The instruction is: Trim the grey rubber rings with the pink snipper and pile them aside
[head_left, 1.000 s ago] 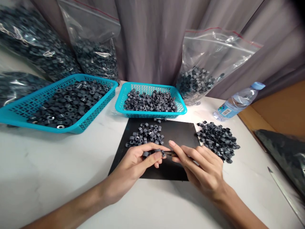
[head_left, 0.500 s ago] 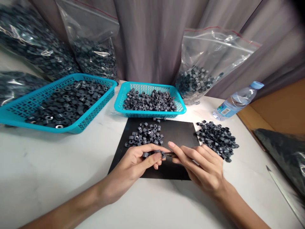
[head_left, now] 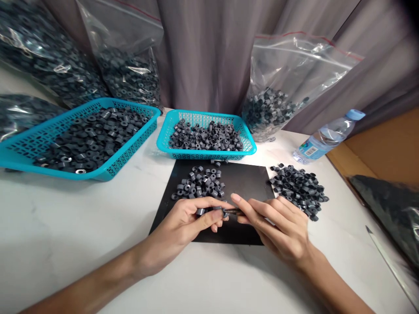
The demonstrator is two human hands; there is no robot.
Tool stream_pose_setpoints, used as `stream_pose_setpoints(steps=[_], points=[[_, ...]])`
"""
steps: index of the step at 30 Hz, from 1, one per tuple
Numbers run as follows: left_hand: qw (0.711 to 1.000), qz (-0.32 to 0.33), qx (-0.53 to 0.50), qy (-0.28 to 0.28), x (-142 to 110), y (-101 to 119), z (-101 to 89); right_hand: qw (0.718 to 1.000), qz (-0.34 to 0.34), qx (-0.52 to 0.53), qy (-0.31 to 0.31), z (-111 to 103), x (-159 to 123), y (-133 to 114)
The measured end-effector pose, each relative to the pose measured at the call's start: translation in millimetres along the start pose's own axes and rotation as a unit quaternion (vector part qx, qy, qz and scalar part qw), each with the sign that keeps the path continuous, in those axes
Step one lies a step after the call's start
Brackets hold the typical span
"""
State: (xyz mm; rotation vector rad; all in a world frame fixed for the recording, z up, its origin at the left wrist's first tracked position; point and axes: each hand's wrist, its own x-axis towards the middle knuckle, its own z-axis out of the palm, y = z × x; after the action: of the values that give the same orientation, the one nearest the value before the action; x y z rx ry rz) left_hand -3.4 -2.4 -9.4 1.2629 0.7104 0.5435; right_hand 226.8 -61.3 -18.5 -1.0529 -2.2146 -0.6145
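Left hand (head_left: 183, 224) pinches a ring (head_left: 225, 213) between the black mat's (head_left: 244, 181) side edges.

Rings (head_left: 205, 179) on mat (head_left: 245, 181), before right basket (head_left: 209, 153)

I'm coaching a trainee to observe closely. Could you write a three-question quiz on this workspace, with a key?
1. Multiple choice: what does the left hand hold? A) a pen; B) grey rings; C) a cup.
2. True or false: both blue baskets have small parts in them.
3. Short answer: which of the two hands is nearer the bottle?

Key:
1. B
2. True
3. The right hand
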Motion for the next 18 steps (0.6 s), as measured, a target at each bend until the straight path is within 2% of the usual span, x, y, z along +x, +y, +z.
stream_pose_setpoints(steps=[10, 18], points=[[1.0, 0.001, 0.003, -0.01, 0.2, 3.7, 3.3, 1.0, -0.004, 0.031, 0.005, -0.5, 1.2, 0.0], [1.0, -0.015, 0.017, 0.005, 0.3, 0.2, 3.7, 0.993, 0.065, 0.095, 0.016, -2.5, 3.8, -0.1]])
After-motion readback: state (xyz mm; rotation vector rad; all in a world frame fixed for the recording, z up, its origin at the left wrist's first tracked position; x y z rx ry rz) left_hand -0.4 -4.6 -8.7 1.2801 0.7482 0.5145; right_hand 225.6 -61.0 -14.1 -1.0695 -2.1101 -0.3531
